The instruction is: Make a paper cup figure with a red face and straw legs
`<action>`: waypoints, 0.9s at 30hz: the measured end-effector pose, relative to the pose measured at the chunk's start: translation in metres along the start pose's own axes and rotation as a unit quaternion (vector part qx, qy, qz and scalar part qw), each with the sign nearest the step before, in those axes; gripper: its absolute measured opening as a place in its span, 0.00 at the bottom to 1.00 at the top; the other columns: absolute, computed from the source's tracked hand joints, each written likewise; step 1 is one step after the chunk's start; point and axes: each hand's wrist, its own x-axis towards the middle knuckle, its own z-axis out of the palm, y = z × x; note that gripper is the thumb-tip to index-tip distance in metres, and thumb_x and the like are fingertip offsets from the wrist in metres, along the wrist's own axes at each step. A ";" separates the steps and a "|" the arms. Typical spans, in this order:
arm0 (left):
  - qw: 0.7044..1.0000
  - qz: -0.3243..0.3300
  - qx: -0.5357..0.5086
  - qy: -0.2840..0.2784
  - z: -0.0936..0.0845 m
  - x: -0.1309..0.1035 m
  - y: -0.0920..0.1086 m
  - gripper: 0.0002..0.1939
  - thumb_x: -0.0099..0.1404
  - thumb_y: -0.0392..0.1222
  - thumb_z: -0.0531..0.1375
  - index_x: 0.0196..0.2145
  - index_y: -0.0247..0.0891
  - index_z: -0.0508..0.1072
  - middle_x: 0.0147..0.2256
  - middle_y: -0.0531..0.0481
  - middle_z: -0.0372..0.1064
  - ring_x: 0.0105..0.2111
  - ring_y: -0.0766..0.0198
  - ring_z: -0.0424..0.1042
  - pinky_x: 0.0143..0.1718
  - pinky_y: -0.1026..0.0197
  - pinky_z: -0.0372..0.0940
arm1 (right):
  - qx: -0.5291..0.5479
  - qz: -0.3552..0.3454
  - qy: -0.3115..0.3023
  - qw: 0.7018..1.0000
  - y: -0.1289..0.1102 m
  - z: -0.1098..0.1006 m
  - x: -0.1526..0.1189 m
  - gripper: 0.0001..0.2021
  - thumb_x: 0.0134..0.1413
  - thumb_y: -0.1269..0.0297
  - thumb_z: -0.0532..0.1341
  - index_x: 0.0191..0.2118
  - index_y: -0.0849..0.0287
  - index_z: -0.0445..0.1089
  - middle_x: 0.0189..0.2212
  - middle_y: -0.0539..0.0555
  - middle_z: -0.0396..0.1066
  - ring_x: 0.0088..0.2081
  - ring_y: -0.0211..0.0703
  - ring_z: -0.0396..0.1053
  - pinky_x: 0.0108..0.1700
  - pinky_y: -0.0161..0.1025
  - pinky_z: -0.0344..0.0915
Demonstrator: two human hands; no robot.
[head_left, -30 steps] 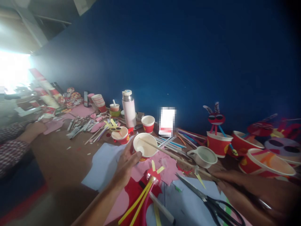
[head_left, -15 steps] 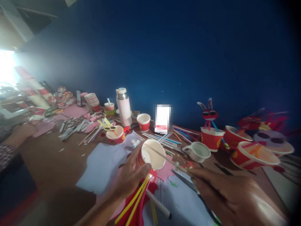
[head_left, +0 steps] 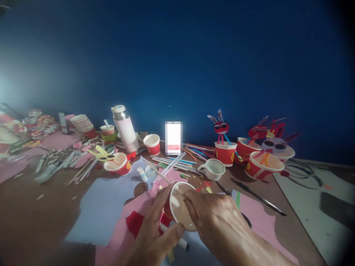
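Observation:
A red paper cup (head_left: 177, 210) with a pale inside is tilted so its mouth faces me, low in the middle of the view. My left hand (head_left: 158, 229) wraps round its left side, the thumb at the lower rim. My right hand (head_left: 216, 210) reaches over the right rim, its fingers closed on a thin stick (head_left: 163, 175) that slants across the top of the cup. Beneath the hands lie pink paper (head_left: 124, 221), a red piece (head_left: 134, 223) and a marker (head_left: 181, 243).
A white thermos (head_left: 126, 129) and another cup (head_left: 151, 144) stand behind. At the right are a white mug (head_left: 214, 169), decorated cups (head_left: 226, 153) and a black pen (head_left: 260, 197). Blue paper (head_left: 97, 207) and paper scraps lie leftward.
My right hand has moved left onto the cup with the stick, whose far end now points up and left. The cup sits lower. The view has turned right, and the scissors are mostly hidden.

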 end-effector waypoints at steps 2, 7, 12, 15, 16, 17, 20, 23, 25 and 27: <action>1.000 0.001 -0.010 -0.004 0.001 0.000 -0.003 0.32 0.61 0.47 0.61 0.61 0.48 0.57 0.61 0.45 0.57 0.61 0.43 0.54 0.59 0.45 0.54 | -0.007 0.002 -0.028 1.000 -0.001 0.000 0.001 0.10 0.42 0.76 0.54 0.32 0.60 0.70 0.13 0.50 0.67 0.12 0.41 0.60 0.17 0.38 0.41; 0.998 0.038 0.039 0.023 -0.002 0.002 -0.013 0.31 0.61 0.43 0.60 0.61 0.49 0.57 0.60 0.46 0.59 0.60 0.43 0.56 0.59 0.45 0.55 | 0.091 0.064 -0.111 0.988 0.004 -0.009 0.010 0.09 0.51 0.74 0.52 0.35 0.60 0.68 0.21 0.54 0.71 0.21 0.42 0.65 0.22 0.36 0.51; 0.978 0.109 0.168 0.056 -0.005 0.002 -0.024 0.36 0.60 0.38 0.61 0.63 0.50 0.52 0.64 0.46 0.50 0.64 0.41 0.46 0.61 0.38 0.46 | 0.266 0.127 -0.150 0.944 0.013 -0.013 0.014 0.12 0.61 0.69 0.49 0.28 0.59 0.65 0.19 0.50 0.68 0.22 0.37 0.65 0.27 0.33 0.57; 0.967 0.146 0.202 0.053 -0.007 0.002 -0.026 0.37 0.60 0.38 0.61 0.64 0.51 0.50 0.64 0.47 0.50 0.64 0.41 0.46 0.62 0.37 0.42 | 0.362 0.141 -0.162 0.907 0.016 -0.009 0.014 0.14 0.63 0.68 0.47 0.29 0.58 0.65 0.15 0.45 0.65 0.21 0.34 0.66 0.27 0.30 0.58; 0.966 0.150 0.204 0.049 -0.008 0.003 -0.026 0.37 0.60 0.38 0.60 0.64 0.51 0.51 0.64 0.46 0.50 0.63 0.41 0.47 0.62 0.37 0.42 | 0.370 0.142 -0.163 0.903 0.016 -0.008 0.015 0.14 0.64 0.68 0.47 0.29 0.58 0.66 0.15 0.45 0.65 0.21 0.34 0.66 0.28 0.30 0.58; 0.967 0.147 0.202 0.049 -0.009 0.004 -0.024 0.36 0.60 0.38 0.61 0.63 0.50 0.52 0.64 0.46 0.51 0.63 0.41 0.47 0.62 0.38 0.44 | 0.360 0.139 -0.163 0.908 0.016 -0.007 0.016 0.15 0.64 0.69 0.47 0.29 0.59 0.66 0.15 0.45 0.65 0.21 0.34 0.66 0.29 0.30 0.59; 0.978 0.099 0.165 0.085 -0.013 0.010 -0.016 0.33 0.60 0.39 0.61 0.61 0.46 0.57 0.62 0.44 0.54 0.61 0.43 0.52 0.61 0.44 0.49 | 0.251 0.122 -0.158 0.947 0.016 -0.014 0.019 0.14 0.62 0.70 0.49 0.27 0.60 0.66 0.19 0.50 0.69 0.23 0.37 0.67 0.29 0.33 0.59; 0.986 0.041 0.063 0.151 -0.016 0.017 -0.007 0.33 0.60 0.45 0.61 0.62 0.43 0.57 0.62 0.44 0.55 0.61 0.46 0.54 0.60 0.50 0.53 | 0.156 0.125 -0.136 0.970 0.025 -0.034 0.016 0.12 0.60 0.68 0.52 0.27 0.59 0.68 0.24 0.53 0.72 0.24 0.38 0.67 0.26 0.33 0.58; 0.985 0.026 -0.026 0.169 -0.017 0.019 -0.003 0.35 0.59 0.48 0.62 0.62 0.44 0.56 0.63 0.45 0.54 0.62 0.48 0.53 0.59 0.55 0.55 | 0.132 0.129 -0.096 0.978 0.036 -0.049 0.010 0.13 0.60 0.64 0.53 0.27 0.57 0.69 0.21 0.50 0.71 0.20 0.37 0.65 0.21 0.33 0.55; 0.983 0.012 -0.095 0.159 -0.018 0.019 -0.003 0.35 0.59 0.48 0.61 0.62 0.46 0.56 0.63 0.48 0.54 0.62 0.50 0.52 0.56 0.58 0.59 | 0.120 0.118 -0.042 0.985 0.047 -0.062 0.002 0.14 0.60 0.59 0.53 0.27 0.55 0.71 0.18 0.48 0.69 0.17 0.36 0.63 0.19 0.32 0.54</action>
